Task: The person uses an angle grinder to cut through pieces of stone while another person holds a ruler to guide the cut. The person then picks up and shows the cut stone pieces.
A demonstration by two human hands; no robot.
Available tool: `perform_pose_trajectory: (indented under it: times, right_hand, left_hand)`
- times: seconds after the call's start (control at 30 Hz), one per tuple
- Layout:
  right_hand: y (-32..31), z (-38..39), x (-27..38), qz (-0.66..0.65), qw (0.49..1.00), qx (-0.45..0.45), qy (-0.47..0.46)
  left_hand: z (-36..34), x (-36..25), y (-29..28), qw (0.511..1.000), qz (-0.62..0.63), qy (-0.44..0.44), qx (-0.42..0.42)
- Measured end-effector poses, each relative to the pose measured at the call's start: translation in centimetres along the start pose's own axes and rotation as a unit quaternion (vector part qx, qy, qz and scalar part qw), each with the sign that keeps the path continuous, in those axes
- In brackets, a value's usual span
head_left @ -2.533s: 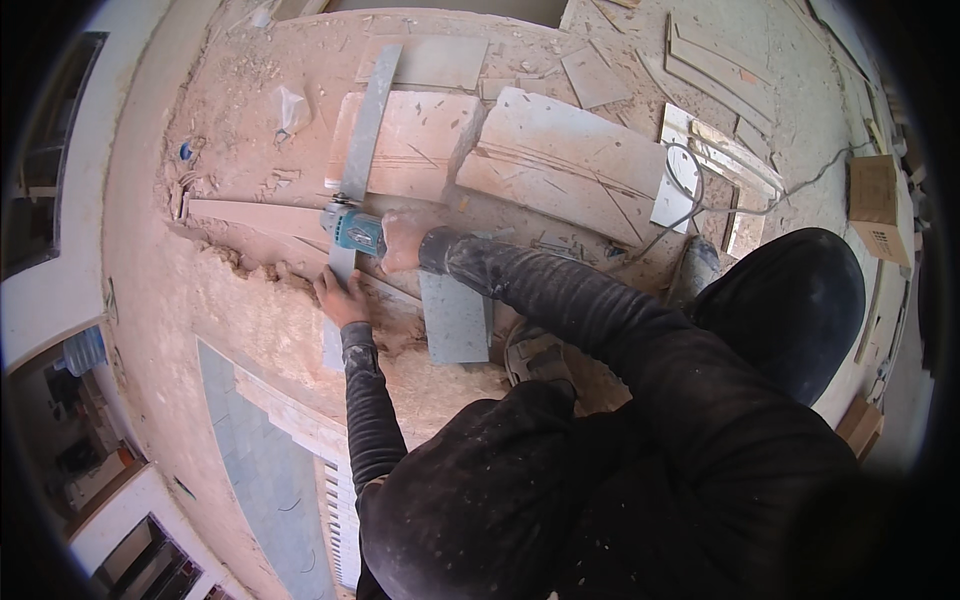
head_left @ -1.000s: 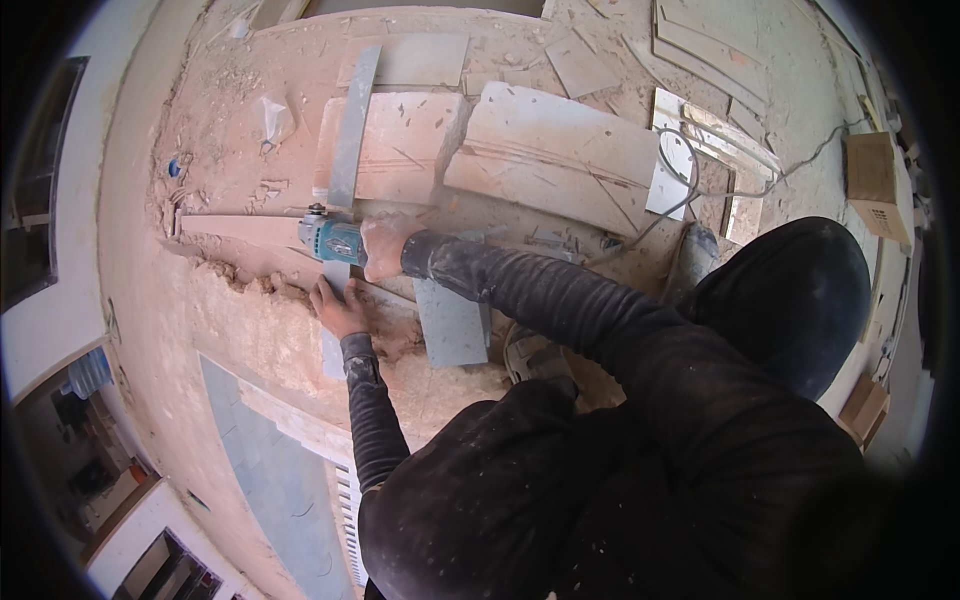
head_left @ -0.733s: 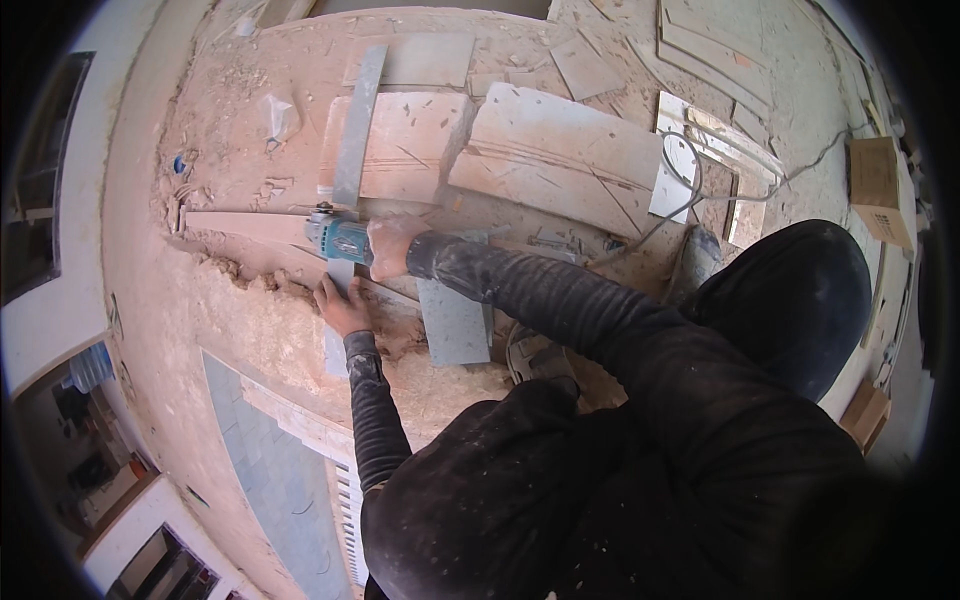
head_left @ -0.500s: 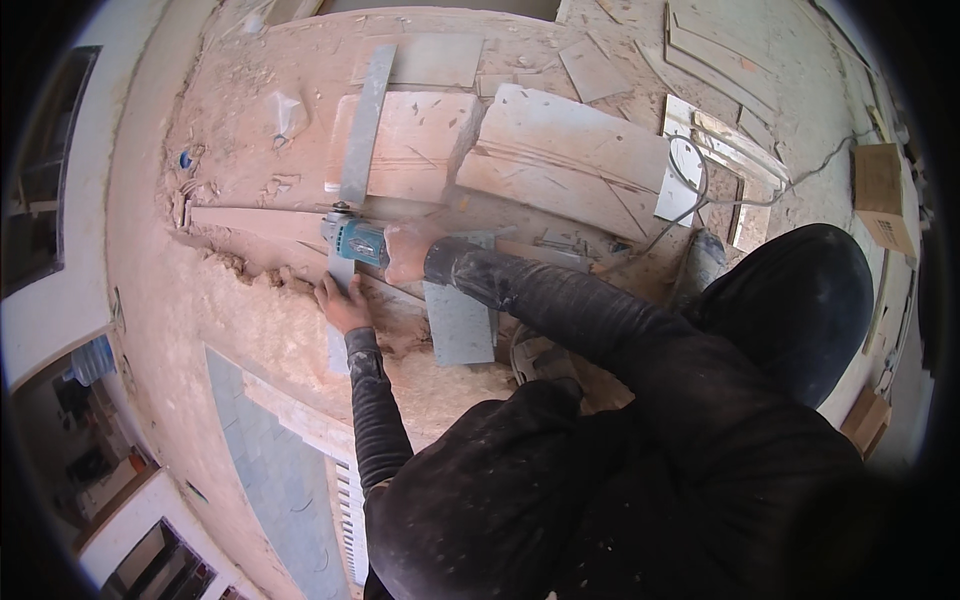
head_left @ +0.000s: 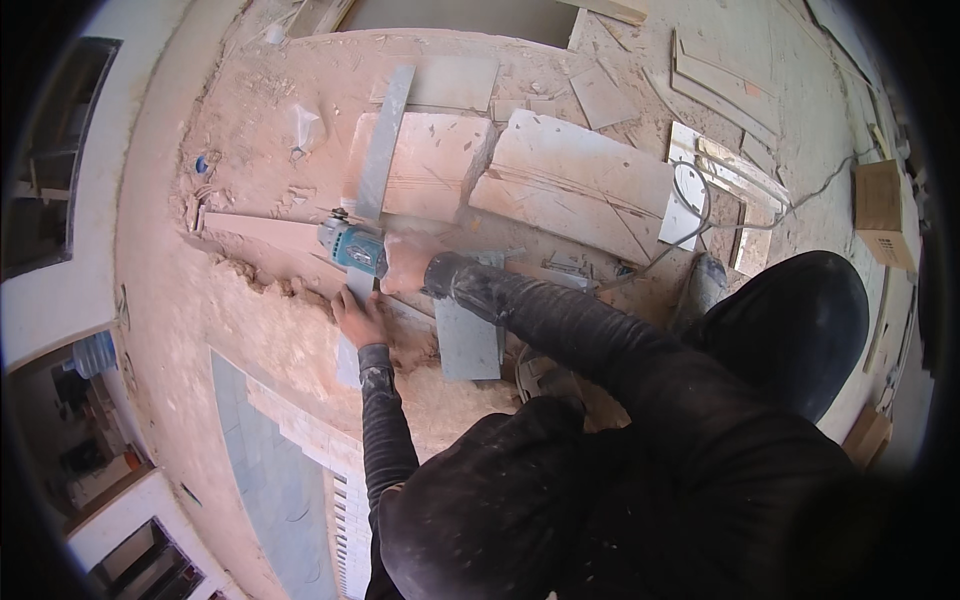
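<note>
My right hand is wrapped around the body of a teal angle grinder, its head pointing left. Beneath and beside the grinder runs a narrow grey tile strip, whose far part extends over a pale slab. My left hand holds the strip's near end, just below the grinder, with the fingers close to the tool. The grinder partly covers the strip, and its disc is hard to make out. A wider grey tile piece lies to the right of my left hand.
Another large pale slab lies at centre right. A looped grey cable trails right toward a cardboard box. Broken tile offcuts and a clear plastic bag lie on the dusty ground. Rubble edges the work spot.
The view has shifted a little, so the scene sits lower and further right. The grinder's body now covers more of the strip just above my left hand. Both hands keep their holds.
</note>
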State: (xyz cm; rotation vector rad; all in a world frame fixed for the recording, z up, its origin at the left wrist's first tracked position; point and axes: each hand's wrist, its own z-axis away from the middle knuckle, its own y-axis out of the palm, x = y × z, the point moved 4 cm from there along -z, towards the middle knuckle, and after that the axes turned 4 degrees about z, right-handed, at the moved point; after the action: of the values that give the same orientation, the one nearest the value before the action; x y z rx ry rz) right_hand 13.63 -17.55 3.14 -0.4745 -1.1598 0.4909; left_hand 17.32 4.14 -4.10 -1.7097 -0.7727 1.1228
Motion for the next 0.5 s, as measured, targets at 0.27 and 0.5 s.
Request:
perform_pose_trajectory:
  times: [0.27, 0.5]
  right_hand:
    - [-9.5, 2.7, -3.0, -0.039, 0.993, -0.103, 0.049]
    - [-19.2, 7.5, -9.2, -0.072, 0.974, -0.166, 0.135]
  left_hand:
    - [-8.1, -4.5, -0.8, 0.996, 0.063, 0.036, -0.046]
    - [-21.1, -13.2, 5.2, 0.999, -0.003, 0.041, 0.007]
